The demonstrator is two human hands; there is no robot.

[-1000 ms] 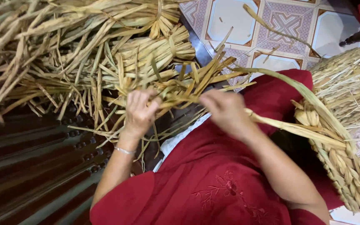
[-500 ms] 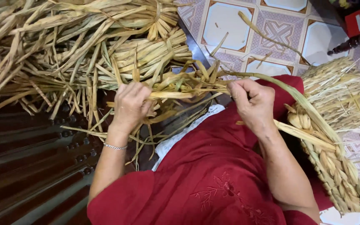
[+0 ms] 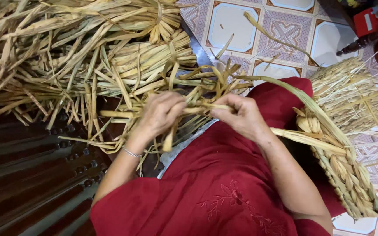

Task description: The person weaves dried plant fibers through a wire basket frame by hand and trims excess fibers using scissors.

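My left hand (image 3: 160, 113) and my right hand (image 3: 240, 117) are close together over my lap in red cloth (image 3: 215, 183). Both grip flat dried straw strands (image 3: 197, 108) that run between them, part of a loose bunch fanning out above the hands. A long greenish strand (image 3: 294, 94) curves from the bunch to the right, down over a woven straw basket (image 3: 342, 166) beside my right forearm. A thin silver bracelet sits on my left wrist.
A big heap of tied dried straw bundles (image 3: 88, 48) lies ahead and to the left. Dark wooden furniture (image 3: 27, 175) is at lower left. Patterned floor tiles (image 3: 250, 22) show at top right, with a second woven basket (image 3: 351, 96) and a red box (image 3: 375, 19).
My right hand moved left toward my left hand, and both dropped slightly lower. The strands between them are now pulled into a tighter bunch.
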